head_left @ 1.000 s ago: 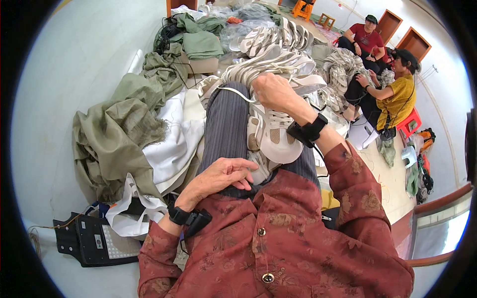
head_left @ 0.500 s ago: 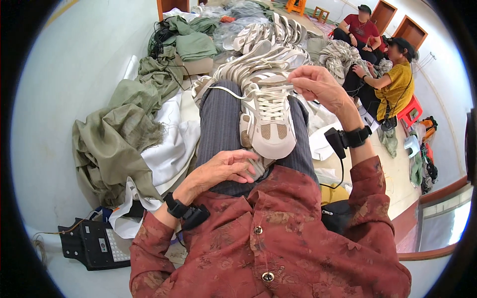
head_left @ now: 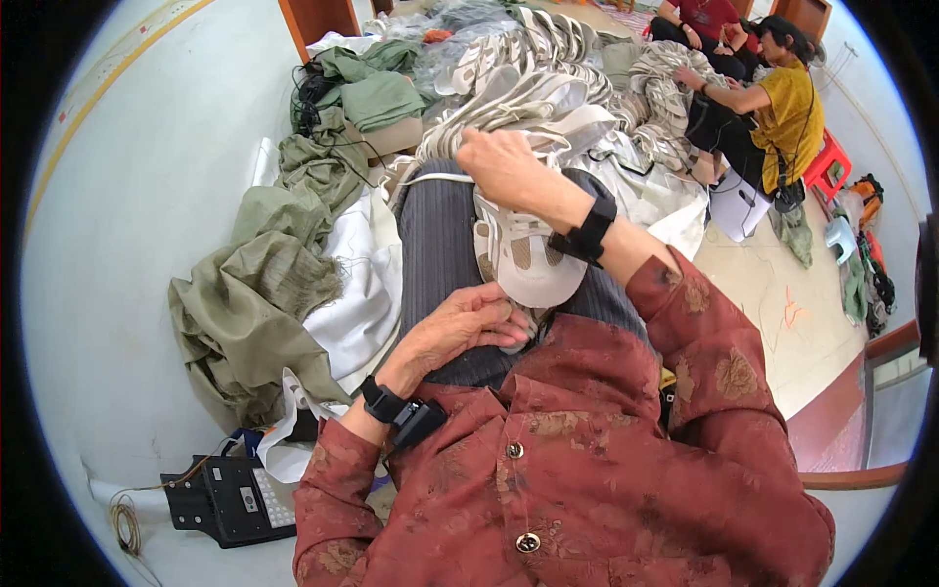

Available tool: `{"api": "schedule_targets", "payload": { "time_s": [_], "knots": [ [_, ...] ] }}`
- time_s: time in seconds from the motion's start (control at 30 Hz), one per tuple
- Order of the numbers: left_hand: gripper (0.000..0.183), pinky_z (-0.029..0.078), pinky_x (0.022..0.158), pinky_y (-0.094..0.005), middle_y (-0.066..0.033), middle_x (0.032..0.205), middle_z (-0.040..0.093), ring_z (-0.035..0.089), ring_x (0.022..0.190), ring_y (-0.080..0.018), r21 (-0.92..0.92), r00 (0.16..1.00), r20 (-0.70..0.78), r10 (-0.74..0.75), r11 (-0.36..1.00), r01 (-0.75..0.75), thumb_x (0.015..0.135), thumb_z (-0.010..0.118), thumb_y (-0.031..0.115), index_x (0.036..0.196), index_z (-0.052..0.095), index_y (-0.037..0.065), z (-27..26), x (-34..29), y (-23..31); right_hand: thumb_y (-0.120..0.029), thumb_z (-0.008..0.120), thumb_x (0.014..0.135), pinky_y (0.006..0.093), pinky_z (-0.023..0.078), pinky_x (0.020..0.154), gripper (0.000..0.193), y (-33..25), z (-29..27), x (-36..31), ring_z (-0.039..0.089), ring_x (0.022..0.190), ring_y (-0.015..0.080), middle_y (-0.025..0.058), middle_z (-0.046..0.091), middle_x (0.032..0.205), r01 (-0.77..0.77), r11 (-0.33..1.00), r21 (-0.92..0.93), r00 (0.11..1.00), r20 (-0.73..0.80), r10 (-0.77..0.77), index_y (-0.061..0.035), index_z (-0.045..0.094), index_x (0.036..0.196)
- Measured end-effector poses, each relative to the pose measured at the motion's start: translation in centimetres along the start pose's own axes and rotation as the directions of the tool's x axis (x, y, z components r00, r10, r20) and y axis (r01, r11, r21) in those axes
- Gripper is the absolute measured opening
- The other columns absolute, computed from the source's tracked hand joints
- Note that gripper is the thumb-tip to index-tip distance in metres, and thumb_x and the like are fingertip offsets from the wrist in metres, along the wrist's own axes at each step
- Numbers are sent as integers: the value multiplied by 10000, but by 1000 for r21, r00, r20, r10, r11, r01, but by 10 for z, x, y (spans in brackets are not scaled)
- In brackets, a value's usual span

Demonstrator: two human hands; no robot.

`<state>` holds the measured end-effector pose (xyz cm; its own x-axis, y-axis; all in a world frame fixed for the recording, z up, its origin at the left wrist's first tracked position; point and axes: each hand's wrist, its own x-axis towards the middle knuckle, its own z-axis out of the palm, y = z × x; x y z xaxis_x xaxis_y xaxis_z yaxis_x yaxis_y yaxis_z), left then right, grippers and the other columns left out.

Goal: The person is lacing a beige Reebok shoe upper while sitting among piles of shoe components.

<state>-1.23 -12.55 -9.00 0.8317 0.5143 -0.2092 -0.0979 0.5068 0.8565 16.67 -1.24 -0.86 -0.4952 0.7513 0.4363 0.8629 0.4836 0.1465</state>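
beige-and-white sneaker (head_left: 536, 269): it lies on the lap, its toe turned back to the near edge by the shirt hem, its heel end toward the far edge at the knees and hidden under the right arm and hand. the striped trouser thighs (head_left: 430, 279) carry it, probably because they make a soft cradle that keeps it from rolling. turned this way, the laced part seems to sit where both hands can get at it.

the right hand (head_left: 511, 178) is over the lacing with its fingers curled in; a white lace (head_left: 435, 177) runs across the left knee toward it, but i cannot tell whether that grip is closed on the lace (the knuckles hide the fingertips). the left hand (head_left: 469, 325) is by the toe, fingers loosely bent beside a pale grey piece (head_left: 518, 333); whether its grip is holding anything i cannot tell either. it is perhaps there to steady the toe.

beyond the lap's far edge is a long heap of similar shoes (head_left: 509, 103), perhaps stacked there for easy reach. green cloth (head_left: 249, 303) and white sheeting (head_left: 357, 303) lie off the lap's left edge.
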Motion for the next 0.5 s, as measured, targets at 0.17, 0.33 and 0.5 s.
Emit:
{"api": "schedule_targets", "payload": {
  "time_s": [0.17, 0.33, 0.5],
  "knots": [
    [323, 579, 884, -259, -92, 1128, 674, 694, 1008, -163, -55, 1000, 6, 8, 998, -7, 1023, 575, 149, 1299, 562, -19, 0, 3, 3, -52, 606, 828, 358, 482, 564, 62, 27, -20, -6, 644, 658, 181, 84, 661, 673, -179, 761, 624, 982, 163, 97, -21, 656, 809],
    [336, 577, 872, -252, -98, 1166, 670, 695, 1023, -171, -130, 1000, 1, 13, 991, -13, 1015, 584, 140, 1309, 558, -21, 3, 2, 6, -145, 644, 960, 189, 314, 488, 131, 56, -87, -59, 418, 556, 20, -39, 575, 747, -359, -49, 932, 928, 362, 83, -34, 667, 1024],
    [357, 570, 882, -274, -105, 1207, 678, 697, 1023, -181, -308, 996, -72, 57, 948, -77, 993, 647, 225, 1269, 592, 5, 1, 6, -1, -155, 587, 1013, 196, 380, 476, 176, 101, -127, -155, 479, 543, 51, 12, 604, 772, -432, -55, 900, 886, 435, 160, -4, 631, 1092]
  ]
}}
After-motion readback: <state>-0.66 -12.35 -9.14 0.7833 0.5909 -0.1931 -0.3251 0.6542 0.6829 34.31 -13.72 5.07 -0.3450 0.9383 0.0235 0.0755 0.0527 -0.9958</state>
